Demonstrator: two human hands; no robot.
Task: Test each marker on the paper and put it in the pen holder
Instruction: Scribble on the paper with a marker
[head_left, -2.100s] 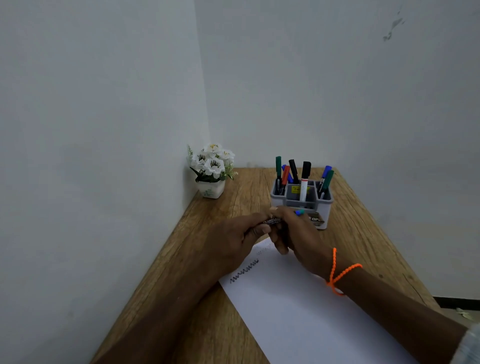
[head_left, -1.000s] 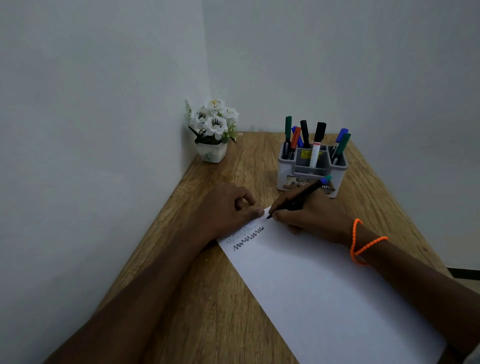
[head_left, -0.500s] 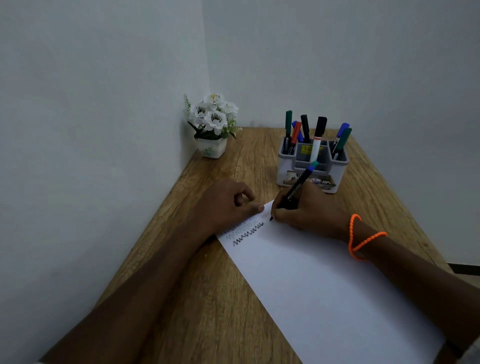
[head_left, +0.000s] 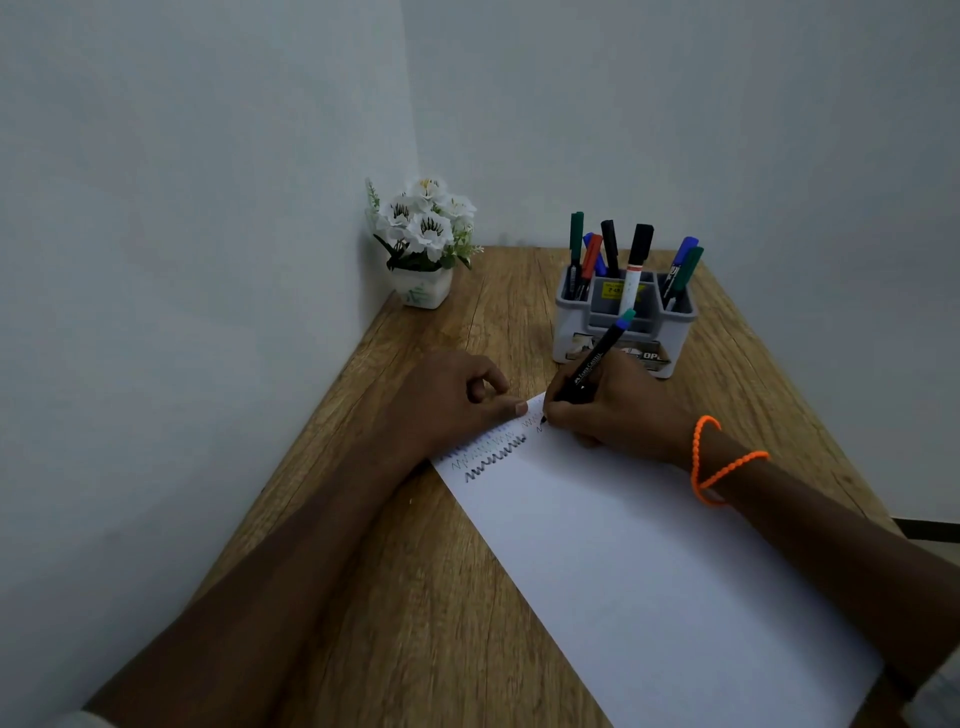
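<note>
The large white sheet of paper lies slantwise on the wooden table, its near right corner cut off by the frame edge. At its far corner the left hand pins the sheet, one finger laid straight along the edge and the others curled in; whether they hide a cap cannot be told. Just beside it the right hand grips the black marker with a teal end, which two seconds ago was held between both hands above the sheet. Its tip now touches the paper and a small fresh mark has begun beside the older zigzag scribbles, so this marker's test is under way. The new ink's colour is too faint to read. Beyond stands the grey plastic pen holder, with several markers upright inside.
</note>
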